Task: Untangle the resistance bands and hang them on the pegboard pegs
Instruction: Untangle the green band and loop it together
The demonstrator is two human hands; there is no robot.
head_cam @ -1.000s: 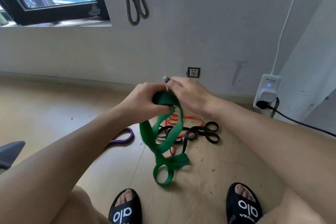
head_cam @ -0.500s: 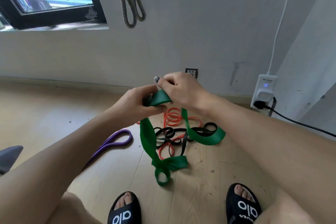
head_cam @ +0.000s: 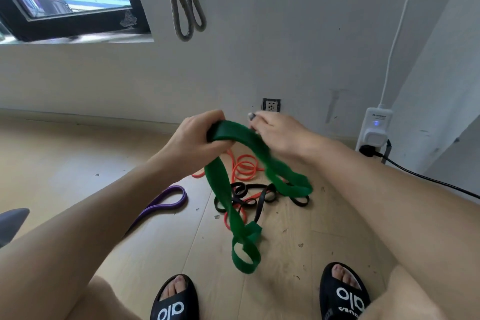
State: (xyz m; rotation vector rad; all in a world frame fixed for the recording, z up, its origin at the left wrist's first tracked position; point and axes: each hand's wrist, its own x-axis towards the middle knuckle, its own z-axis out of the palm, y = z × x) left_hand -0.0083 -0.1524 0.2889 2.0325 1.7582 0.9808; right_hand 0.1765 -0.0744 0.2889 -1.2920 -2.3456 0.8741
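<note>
Gripping the green band [head_cam: 255, 163] in our left hand [head_cam: 193, 143], right hand [head_cam: 279, 132] pinching it, we should tease its knotted loop free slowly.

My left hand [head_cam: 193, 141]: fingers curled, gripping the green band [head_cam: 220, 184]. My right hand [head_cam: 279, 134]: just right of it, fingers bent, pinching the same band. Both forearms extended forward.

One band [head_cam: 166, 202] lies left of the tangled bands [head_cam: 259, 197].
</note>
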